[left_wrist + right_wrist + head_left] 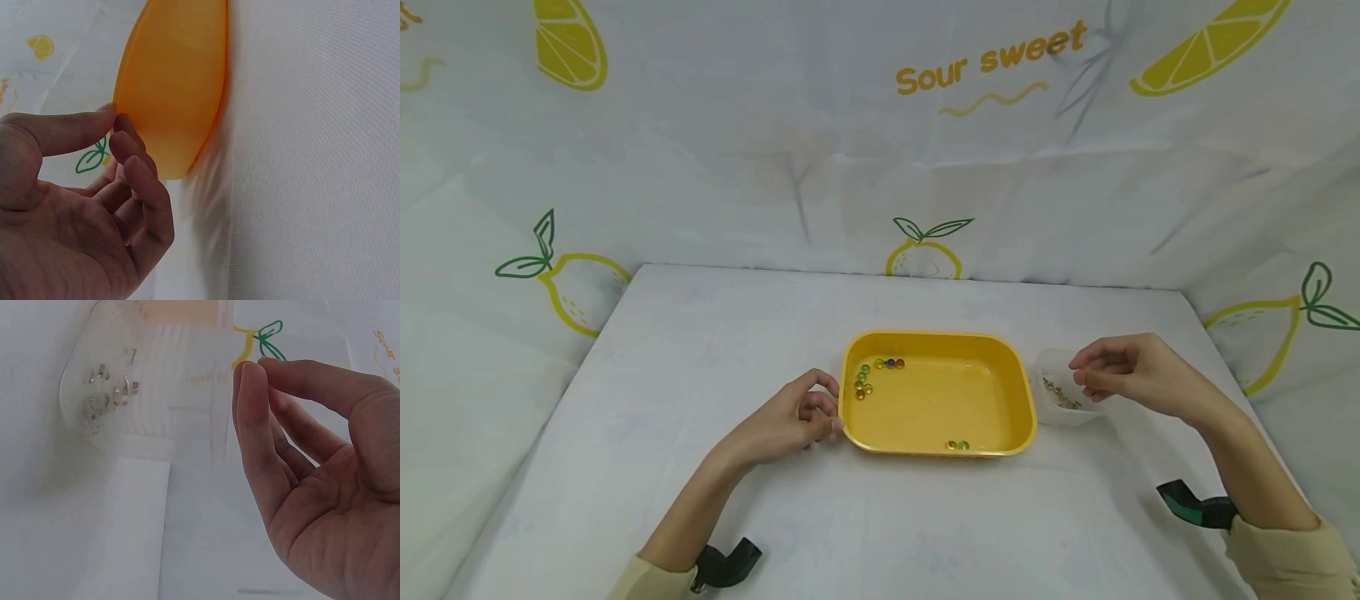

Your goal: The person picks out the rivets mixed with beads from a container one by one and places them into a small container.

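My left hand [793,419] is at the left end of a shallow yellow tray [940,408], its thumb and fingertips pinching the rim [119,94]. Inside the tray lie several small glass marbles [861,377] near the left wall, with two more marbles [957,445] by the front wall. My right hand [1131,373] hovers at the top of a clear plastic tub [1045,367], fingers curled and tips brought together. Nothing shows between those fingertips [253,378]. Small gold-coloured metal pieces [115,394] are scattered over the tub's bottom.
The tub stands close to the tray's right end. A white cloth [700,350] covers the table, and a lemon-printed curtain [737,167] rises behind and at both sides. Black wrist cameras [727,565] are strapped to both forearms.
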A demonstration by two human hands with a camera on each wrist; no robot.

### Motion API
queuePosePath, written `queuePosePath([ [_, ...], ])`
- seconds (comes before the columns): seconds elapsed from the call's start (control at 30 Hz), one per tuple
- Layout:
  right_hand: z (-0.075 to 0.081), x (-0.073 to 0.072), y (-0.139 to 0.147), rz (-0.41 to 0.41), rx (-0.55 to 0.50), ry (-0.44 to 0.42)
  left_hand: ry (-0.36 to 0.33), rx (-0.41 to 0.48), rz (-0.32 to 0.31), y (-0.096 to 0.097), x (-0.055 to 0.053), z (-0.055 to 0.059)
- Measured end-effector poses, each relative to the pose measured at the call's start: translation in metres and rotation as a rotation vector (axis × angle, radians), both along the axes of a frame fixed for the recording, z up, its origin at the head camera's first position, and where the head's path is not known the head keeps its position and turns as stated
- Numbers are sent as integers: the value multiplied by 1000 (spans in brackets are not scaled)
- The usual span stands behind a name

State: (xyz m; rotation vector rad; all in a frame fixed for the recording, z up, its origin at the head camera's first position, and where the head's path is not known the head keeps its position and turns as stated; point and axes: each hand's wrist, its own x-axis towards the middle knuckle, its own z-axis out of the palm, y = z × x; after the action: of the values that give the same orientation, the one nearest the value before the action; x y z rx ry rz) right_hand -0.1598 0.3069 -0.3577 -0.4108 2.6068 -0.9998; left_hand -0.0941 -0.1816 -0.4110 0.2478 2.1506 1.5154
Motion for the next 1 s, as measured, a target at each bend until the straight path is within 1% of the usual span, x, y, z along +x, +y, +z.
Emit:
queuePosePath([
  [0.3, 9, -6, -15, 23, -5, 32, 14, -7, -9, 0, -1, -1],
  [0.47, 13, -11, -26, 43, 0, 59, 15, -5, -11, 0, -1, 0],
  [0.6, 20, -14, -38, 56, 1, 77, 16, -3, -14, 0, -1, -1],
  [0.73, 25, -18, -53, 89, -19, 102, 13, -4, -11, 0, -1, -1],
  [0.9, 28, -23, -72, 139, -67, 129, 9, -1, -7, 0, -1, -2],
  [1.0, 29, -26, -85, 159, -96, 128, 5, 2, -3, -1, 0, -3],
])
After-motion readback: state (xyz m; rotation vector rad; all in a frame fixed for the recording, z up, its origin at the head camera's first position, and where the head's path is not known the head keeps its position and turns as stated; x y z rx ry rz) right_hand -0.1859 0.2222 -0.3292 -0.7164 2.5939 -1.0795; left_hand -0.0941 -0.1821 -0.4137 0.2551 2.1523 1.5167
